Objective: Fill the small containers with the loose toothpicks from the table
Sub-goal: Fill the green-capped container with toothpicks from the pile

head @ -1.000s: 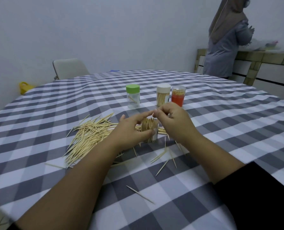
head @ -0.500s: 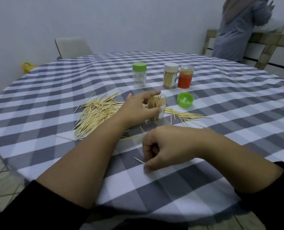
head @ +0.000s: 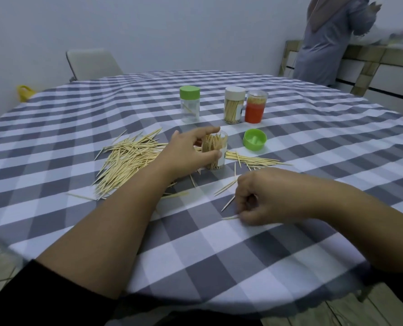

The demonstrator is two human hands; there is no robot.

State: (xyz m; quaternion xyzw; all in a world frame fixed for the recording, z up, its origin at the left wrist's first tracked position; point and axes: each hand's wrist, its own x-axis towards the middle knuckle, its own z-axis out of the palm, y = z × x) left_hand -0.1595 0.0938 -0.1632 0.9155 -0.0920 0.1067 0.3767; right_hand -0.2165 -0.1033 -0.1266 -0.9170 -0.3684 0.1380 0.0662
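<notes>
head view: the left hand [head: 191, 152] wrapped its fingers and thumb round the open container [head: 214, 152], probably to steady the light, narrow cylinder while it was loaded; it stood upright on the bench [head: 313, 147], clear-walled and packed with pale wooden sticks. just right of that container lay its green lid [head: 254, 139], upside down, likely set aside until filling ended. left of the container spread the main heap of loose toothpicks [head: 127, 158], thin, pointed, straw-coloured; a smaller band ran to its right. nearer the person than the container, the right hand [head: 266, 198] curled its fingers on stray toothpicks [head: 228, 203], seemingly pinching them off the checked cloth. beyond the container stood a green-capped jar [head: 189, 104], a white-capped jar [head: 234, 105] and a red jar [head: 255, 106].
</notes>
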